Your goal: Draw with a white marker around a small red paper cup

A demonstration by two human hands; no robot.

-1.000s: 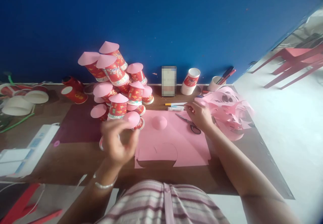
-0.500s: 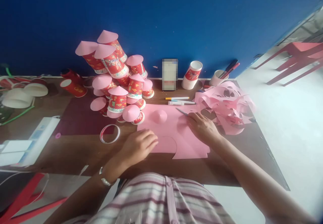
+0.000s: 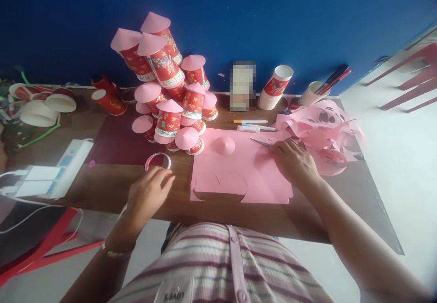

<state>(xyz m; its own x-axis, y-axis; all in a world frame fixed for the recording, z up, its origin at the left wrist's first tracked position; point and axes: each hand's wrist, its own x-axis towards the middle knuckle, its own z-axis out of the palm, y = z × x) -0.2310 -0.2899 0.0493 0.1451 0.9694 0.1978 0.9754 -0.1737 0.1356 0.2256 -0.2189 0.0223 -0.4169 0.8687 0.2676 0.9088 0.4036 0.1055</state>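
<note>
Flat pink paper sheet (image 3: 239,171) lies on the brown wooden table (image 3: 112,189); my right hand (image 3: 295,163) curls on it over grey metal scissors (image 3: 260,142), grip hidden; my left hand (image 3: 148,191), loosely spread and empty, sits just beside a small red-and-white ring (image 3: 168,158)

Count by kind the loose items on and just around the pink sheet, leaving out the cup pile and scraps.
Pink sheet: 1
Loose pink cone: 1
Scissors, under the right hand: 1
Red-and-white ring, by the left hand: 1
Pens or markers: 2 clear, a third possible
Total: 6, perhaps 7
</note>
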